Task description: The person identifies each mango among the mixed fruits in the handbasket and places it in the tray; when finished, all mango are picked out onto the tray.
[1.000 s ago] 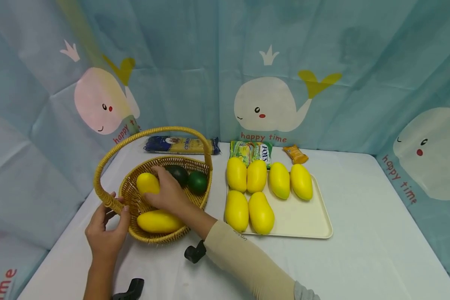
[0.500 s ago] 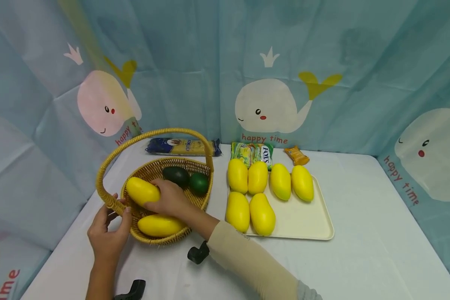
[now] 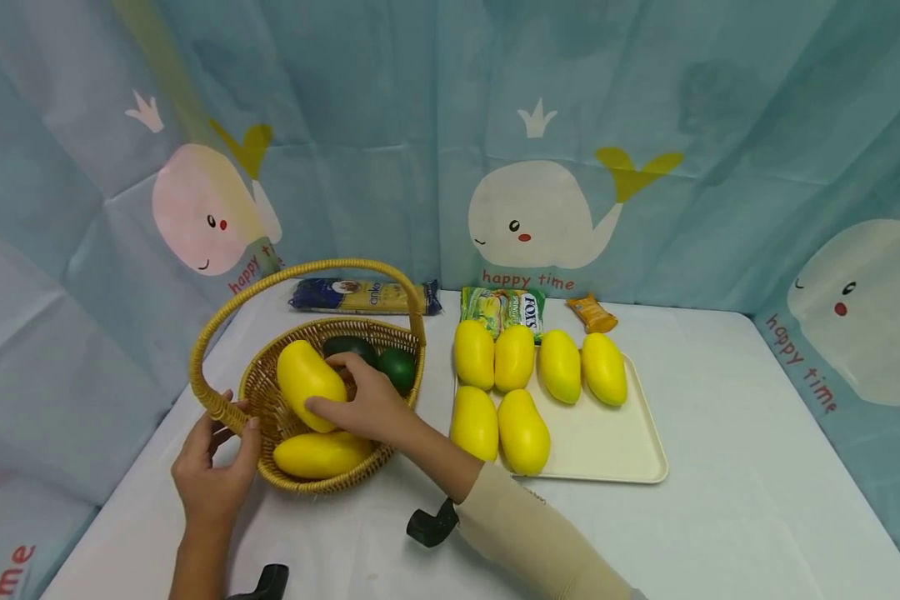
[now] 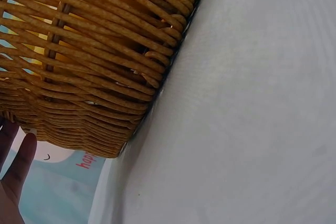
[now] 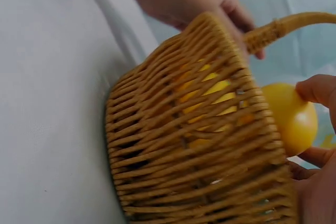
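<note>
My right hand (image 3: 367, 400) holds a yellow mango (image 3: 305, 383), thumb on its near side and fingers at its far side, raised over the wicker basket (image 3: 397, 329). A second mango (image 3: 322, 455) lies at the front inside the basket. Behind the right hand, a dark green avocado (image 3: 350, 347) and a green rounded fruit (image 3: 397, 368) lie in the basket. At the basket's left side, my left hand (image 3: 216, 471) grips the rim where the arched handle (image 3: 217, 402) meets it. In the right wrist view, the held mango (image 5: 289, 119) shows above the basket rim.
Right of the basket, a cream tray (image 3: 592, 454) bears several mangoes (image 3: 523, 429). Along the back lie a blue and yellow pasta packet (image 3: 363, 297), a green sweets bag (image 3: 502, 308) and a small orange packet (image 3: 592, 314). A printed curtain (image 3: 390, 167) stands behind the table.
The right hand has brought the mango from the basket's left side up and to the right, now tilted upright above the other mango. The left hand stays on the basket.
</note>
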The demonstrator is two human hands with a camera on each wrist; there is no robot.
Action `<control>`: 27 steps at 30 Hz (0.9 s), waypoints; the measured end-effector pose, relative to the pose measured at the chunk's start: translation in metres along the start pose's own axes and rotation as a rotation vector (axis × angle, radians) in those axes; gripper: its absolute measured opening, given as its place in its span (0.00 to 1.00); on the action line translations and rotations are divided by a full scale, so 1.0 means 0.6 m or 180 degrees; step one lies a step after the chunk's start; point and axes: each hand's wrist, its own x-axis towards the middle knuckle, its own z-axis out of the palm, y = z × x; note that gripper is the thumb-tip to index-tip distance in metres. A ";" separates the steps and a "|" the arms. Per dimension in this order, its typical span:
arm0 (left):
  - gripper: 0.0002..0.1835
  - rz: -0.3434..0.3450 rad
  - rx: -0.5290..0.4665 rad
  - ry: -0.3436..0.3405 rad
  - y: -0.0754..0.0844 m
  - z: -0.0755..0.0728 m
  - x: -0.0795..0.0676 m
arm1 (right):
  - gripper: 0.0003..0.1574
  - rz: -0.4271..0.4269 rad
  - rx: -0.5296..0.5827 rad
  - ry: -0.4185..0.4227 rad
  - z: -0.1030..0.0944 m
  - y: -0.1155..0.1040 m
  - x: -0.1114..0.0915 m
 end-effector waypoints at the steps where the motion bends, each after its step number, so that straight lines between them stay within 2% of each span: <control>1: 0.24 0.0000 -0.0002 0.0003 0.000 0.000 0.000 | 0.39 0.0006 0.0089 -0.0009 -0.006 -0.002 -0.005; 7: 0.25 -0.0035 0.0000 -0.0009 -0.004 -0.001 -0.002 | 0.37 0.0109 0.0477 0.0004 -0.032 -0.005 -0.035; 12: 0.26 -0.0047 0.0013 -0.0017 -0.007 -0.002 -0.002 | 0.36 0.0068 0.0752 0.0003 -0.055 -0.004 -0.062; 15: 0.26 -0.0046 0.0010 -0.0021 -0.003 -0.001 -0.001 | 0.35 0.0125 0.0840 0.0028 -0.071 -0.003 -0.079; 21: 0.24 -0.0012 -0.0036 -0.0010 0.028 0.002 0.011 | 0.35 0.0345 0.0871 0.0190 -0.100 0.002 -0.115; 27: 0.24 -0.0027 -0.0041 0.0003 0.054 0.002 0.019 | 0.36 0.0368 0.0786 0.0305 -0.130 0.013 -0.145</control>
